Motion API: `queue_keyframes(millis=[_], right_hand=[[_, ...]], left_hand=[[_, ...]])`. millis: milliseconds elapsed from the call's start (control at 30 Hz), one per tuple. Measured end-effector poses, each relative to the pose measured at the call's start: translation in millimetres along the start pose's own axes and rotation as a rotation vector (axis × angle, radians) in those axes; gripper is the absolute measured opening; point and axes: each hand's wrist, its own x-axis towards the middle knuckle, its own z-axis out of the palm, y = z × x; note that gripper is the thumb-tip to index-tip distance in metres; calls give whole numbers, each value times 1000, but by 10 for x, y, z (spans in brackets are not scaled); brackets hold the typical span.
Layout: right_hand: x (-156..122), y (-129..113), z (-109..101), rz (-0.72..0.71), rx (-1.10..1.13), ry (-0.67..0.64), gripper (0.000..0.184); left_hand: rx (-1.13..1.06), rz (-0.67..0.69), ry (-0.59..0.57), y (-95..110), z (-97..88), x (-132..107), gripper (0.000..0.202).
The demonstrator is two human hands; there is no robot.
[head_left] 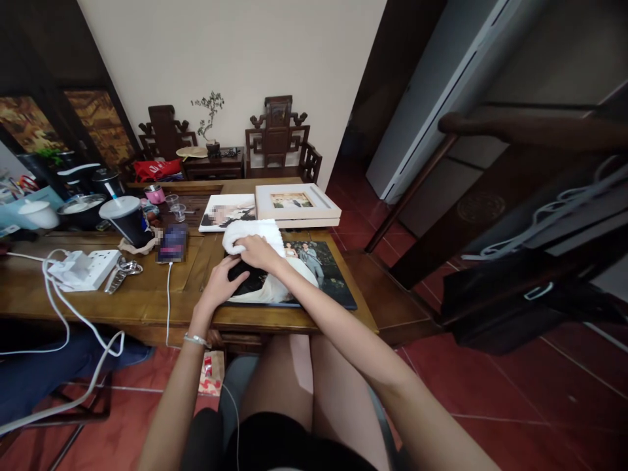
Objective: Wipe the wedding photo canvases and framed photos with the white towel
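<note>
A large photo album or mounted photo print (338, 278) with a wedding couple on it lies flat at the table's front edge. My right hand (258, 252) is closed on a white cloth (262, 230), pressed onto the upper left part of the photo. Beside it, my left hand (220, 282) rests at the photo's left edge, thumb apart from the fingers, with nothing in it. The cloth and both hands cover part of the picture. Just behind lie a smaller white-edged photo (228, 212) and a pale boxed frame (299, 204).
On the left of the wooden table (161, 301) are a phone (171, 244) on a charging cable, a power strip (91, 269), keys (128, 267) and a lidded black cup (126, 219). Small clear cups (178, 211) stand farther back. A wooden chair (471, 190) is at the right.
</note>
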Motion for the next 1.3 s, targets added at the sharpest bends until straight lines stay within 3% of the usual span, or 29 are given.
queue_keyframes(millis=[267, 367, 467, 667, 767, 1000, 1100, 1200, 1300], right_hand=[[-736, 906, -237, 103, -83, 176, 45], [-1015, 1142, -288, 126, -114, 199, 44], [-1342, 1102, -218, 81, -137, 190, 45], [-2010, 522, -15, -118, -127, 125, 30], [-2009, 500, -12, -114, -130, 103, 26], [-1212, 1230, -223, -9, -148, 185, 25], [-1026, 1360, -308, -10, -130, 207, 27], [-1136, 1281, -294, -11, -139, 193, 30], [-1506, 1052, -197, -31, -161, 162, 30]], left_hand=[[-55, -37, 11, -46, 29, -16, 48], [-42, -36, 15, -59, 30, -16, 48], [-13, -45, 19, -61, 27, -12, 49], [1, -53, 17, -80, 40, -5, 51], [-9, -46, 14, -92, 38, -4, 51], [-24, -49, 12, -90, 13, -1, 47], [-30, -54, 10, -83, 10, -3, 48], [-27, -60, 6, -85, 14, -2, 47], [-19, -58, 9, -99, 24, 4, 47]])
